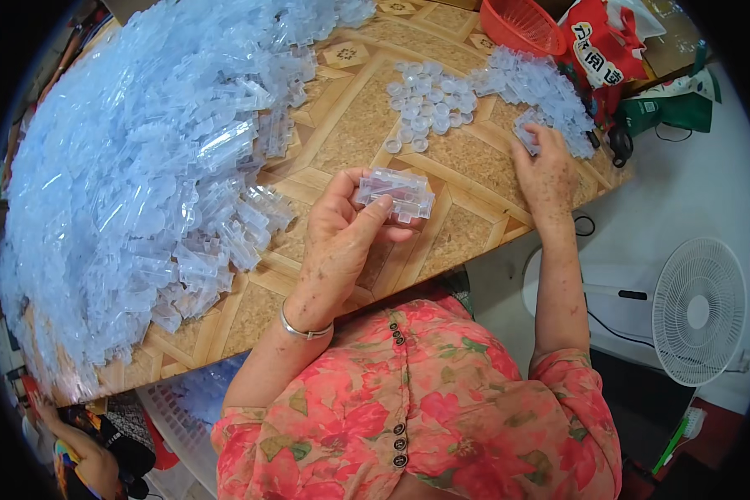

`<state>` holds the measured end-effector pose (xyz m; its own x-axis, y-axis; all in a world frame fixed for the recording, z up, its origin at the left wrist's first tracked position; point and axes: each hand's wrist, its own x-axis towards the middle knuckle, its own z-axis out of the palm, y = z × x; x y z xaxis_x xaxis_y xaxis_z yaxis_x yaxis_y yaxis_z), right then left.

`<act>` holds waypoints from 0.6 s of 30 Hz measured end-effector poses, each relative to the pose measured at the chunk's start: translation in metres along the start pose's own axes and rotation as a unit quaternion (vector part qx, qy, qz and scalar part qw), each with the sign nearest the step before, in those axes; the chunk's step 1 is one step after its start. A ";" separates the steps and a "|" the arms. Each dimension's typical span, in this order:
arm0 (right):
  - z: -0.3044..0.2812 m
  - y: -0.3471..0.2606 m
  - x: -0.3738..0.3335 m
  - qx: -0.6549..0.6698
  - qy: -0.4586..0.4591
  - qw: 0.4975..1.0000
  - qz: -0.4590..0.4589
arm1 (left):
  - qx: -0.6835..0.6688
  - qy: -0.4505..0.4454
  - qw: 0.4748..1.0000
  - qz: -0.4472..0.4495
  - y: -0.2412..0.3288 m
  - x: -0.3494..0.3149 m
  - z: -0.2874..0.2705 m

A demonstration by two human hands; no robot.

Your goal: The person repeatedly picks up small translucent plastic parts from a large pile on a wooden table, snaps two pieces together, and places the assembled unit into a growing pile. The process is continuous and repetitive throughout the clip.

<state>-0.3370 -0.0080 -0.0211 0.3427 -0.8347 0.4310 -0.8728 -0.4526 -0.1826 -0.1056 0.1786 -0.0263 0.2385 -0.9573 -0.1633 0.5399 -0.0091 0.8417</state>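
Note:
My left hand (342, 225) is closed around a clear plastic case (396, 193), thumb on top, held just above the table near its front edge. To the right, my right hand (547, 171) reaches to the near edge of a small pile of clear plastic pieces (546, 87). Its thumb and fingers close around one clear piece (527, 129) there. Between the hands and farther back lies a cluster of small round clear caps (429, 100). A large heap of clear plastic pieces (150, 167) covers the left side of the table.
A red plastic basket (521, 25) and a red bag (600, 58) stand at the back right. Black-handled scissors (619, 146) lie at the table's right edge. A white fan (698, 312) is to my right. Another person's arm (87, 450) shows at the lower left.

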 end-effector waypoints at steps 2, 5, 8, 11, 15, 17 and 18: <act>0.007 0.025 0.001 -0.054 0.002 0.998 0.023 | -0.012 -0.012 1.000 -0.021 0.003 -0.001 0.001; 0.004 0.022 -0.002 -0.054 -0.027 0.998 0.029 | -0.016 -0.029 0.999 -0.019 0.005 -0.001 -0.003; -0.009 -0.001 -0.015 0.037 -0.046 0.998 -0.028 | -0.067 -0.014 0.998 -0.017 0.009 -0.002 0.001; -0.011 -0.025 -0.030 0.116 -0.042 0.983 -0.135 | -0.111 -0.020 0.994 -0.008 0.004 0.002 -0.003; -0.011 -0.055 -0.043 0.205 -0.117 0.959 -0.158 | -0.146 -0.014 0.989 0.003 0.001 0.004 -0.008; -0.012 -0.057 -0.042 0.207 -0.088 0.963 -0.146 | -0.169 -0.009 0.986 0.009 -0.003 0.006 -0.011; -0.011 -0.056 -0.041 0.208 -0.074 0.965 -0.139 | -0.184 -0.011 0.983 0.006 -0.003 0.006 -0.011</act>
<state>-0.3057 0.0552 -0.0184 0.6165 -0.6840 0.3901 -0.5347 -0.7273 -0.4302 -0.0965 0.1762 -0.0354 0.2319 -0.9627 -0.1392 0.7932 0.1043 0.6000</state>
